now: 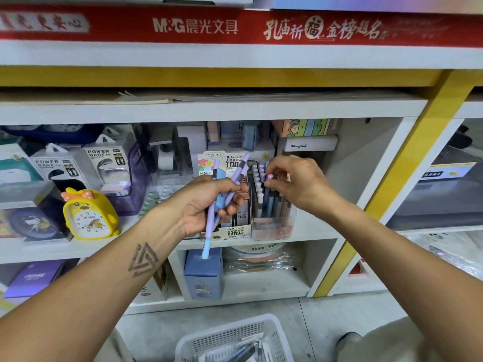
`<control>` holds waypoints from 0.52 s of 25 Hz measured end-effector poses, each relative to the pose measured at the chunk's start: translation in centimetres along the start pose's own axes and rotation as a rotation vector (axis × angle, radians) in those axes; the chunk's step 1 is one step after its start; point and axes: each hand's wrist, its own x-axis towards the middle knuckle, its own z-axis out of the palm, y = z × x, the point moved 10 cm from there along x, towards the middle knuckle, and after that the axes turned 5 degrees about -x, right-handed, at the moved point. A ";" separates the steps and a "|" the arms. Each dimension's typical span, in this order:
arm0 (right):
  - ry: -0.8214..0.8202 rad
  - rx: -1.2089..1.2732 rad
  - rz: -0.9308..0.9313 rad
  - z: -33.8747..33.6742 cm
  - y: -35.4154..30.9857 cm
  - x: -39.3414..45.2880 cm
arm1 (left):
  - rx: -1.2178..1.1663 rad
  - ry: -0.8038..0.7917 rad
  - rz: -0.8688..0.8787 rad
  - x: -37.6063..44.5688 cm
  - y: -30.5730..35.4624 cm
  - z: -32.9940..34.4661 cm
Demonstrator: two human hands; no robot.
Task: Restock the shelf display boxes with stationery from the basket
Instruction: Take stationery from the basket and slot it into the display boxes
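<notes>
Gripping a small bundle of pens [228, 188], the left hand [206, 205] was closed around several lilac and blue barrels just left of frame centre; their tips fanned up toward 1 o'clock and one blue end [206, 250] hung down past the shelf edge [156, 246]. I logged the right hand [292, 182] at about 2 o'clock from the left one, its thumb and fingertips pinched on the lilac cap of a single pen [269, 176] standing among the upright pens in the clear display box [274, 226]. That box sat on the white shelf, touching a printed lead-refill carton [232, 232] on its left side. At 9 o'clock I noted a yellow duck alarm clock [87, 214], with boxed power banks [107, 165] behind it toward 10 o'clock. The white mesh basket [235, 340] lay on the floor at 6 o'clock, holding loose packaged stationery whose kinds I could not tell. A red brand banner [196, 26] ran across 12 o'clock. Both forearms were bare, the left one marked with a triangular tattoo [143, 259].
</notes>
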 end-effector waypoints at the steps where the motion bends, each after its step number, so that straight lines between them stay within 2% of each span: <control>1: -0.007 0.002 0.008 0.1 0.1 0.0 | -0.001 -0.004 -0.007 0.0 -0.1 0.1; 8: -0.057 0.012 0.007 0.0 -0.1 -0.1 | -0.016 -0.020 -0.010 0.0 -0.1 0.7; 13: 0.003 -0.268 -0.139 0.4 -1.6 0.0 | -0.009 -0.060 -0.012 -0.1 -0.3 1.4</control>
